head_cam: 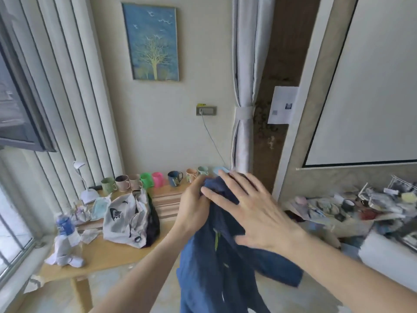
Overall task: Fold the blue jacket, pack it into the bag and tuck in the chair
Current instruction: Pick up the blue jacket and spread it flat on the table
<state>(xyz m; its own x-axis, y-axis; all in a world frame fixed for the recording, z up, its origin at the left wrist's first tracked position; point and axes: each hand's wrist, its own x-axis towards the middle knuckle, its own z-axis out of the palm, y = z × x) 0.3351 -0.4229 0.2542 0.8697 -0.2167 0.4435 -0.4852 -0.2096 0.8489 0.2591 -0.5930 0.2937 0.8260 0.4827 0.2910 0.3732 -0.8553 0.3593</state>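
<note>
left hand (194, 206) pinches the blue jacket (225, 263), right hand (252, 208) spread flat on it; nike-logo bag (121, 220) nearby.

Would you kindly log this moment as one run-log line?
stage: folding not begun | left hand: grips blue jacket top, held up | right hand: open, flat on jacket | bag: on table

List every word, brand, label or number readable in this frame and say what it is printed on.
"NIKE", with the swoosh above it: on the white plastic bag on the wooden table.
Blue label on the plastic bottle: pale marks, too blurred to read.
Yellow sticker above the wall socket: too small to read.
White paper sheet by the curtain: small printed squares, illegible.
Blue jacket: no text visible.
</note>
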